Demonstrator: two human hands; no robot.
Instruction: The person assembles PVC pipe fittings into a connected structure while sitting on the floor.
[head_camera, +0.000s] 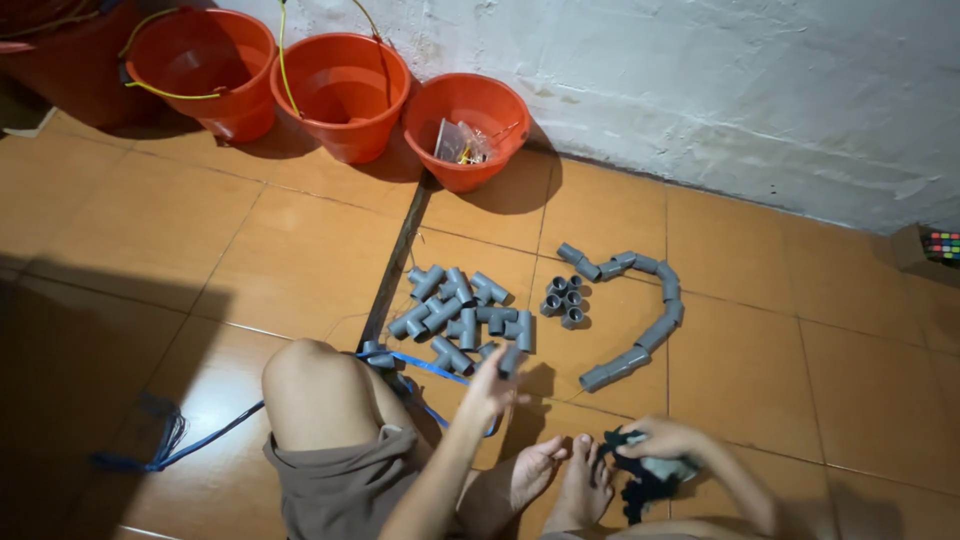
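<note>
**Orange tile floor: pipe chain partly built, pile of fittings left**

Left hand (492, 385) pinches a grey fitting (509, 360) at the near edge of the loose pile of grey fittings (462, 310). Right hand (660, 440) curls fingers round a dark cloth (645, 475) by the feet. Done, prob.: curved chain of joined pipes (640, 310). Left: pile, plus cluster of short couplings (563, 300). Three orange buckets (345, 90) vs. white wall (700, 80).

The left hand (492, 385) holds a grey fitting (510, 360) at the edge of a pile (462, 312) on the tiled floor (200, 250), the right hand (660, 437) rests on dark cloth (650, 475), and three orange buckets (345, 90) stand by the wall (700, 90).
</note>
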